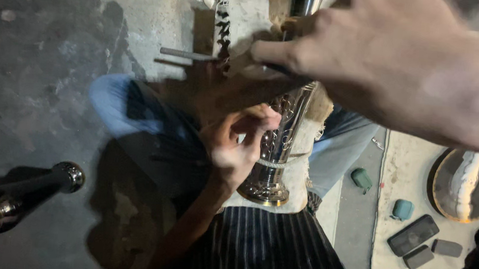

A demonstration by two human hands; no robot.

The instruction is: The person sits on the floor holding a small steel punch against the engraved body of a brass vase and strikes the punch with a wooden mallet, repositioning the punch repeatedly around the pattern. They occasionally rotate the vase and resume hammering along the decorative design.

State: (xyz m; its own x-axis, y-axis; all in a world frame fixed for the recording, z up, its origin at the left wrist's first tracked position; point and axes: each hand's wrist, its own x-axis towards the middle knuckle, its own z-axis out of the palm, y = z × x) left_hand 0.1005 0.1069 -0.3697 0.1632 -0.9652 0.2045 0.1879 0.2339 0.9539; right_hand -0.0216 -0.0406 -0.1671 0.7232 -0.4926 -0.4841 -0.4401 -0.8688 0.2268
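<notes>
A tall shiny metal vase with engraved patterns stands upright between my knees on a pale cloth. My left hand curls around its lower body, fingers pressed against the engraved side. My right hand is close to the camera and blurred, held above the vase's upper part. It is closed around a dark tool, and a thin grey metal rod sticks out to the left of the fingers. Most of the vase's upper part is hidden behind this hand.
A dark metal piece with a ball knob lies at lower left on the concrete floor. At right, a pale mat holds a round brass plate, two phones, and small teal and green cases. Striped cloth covers my lap.
</notes>
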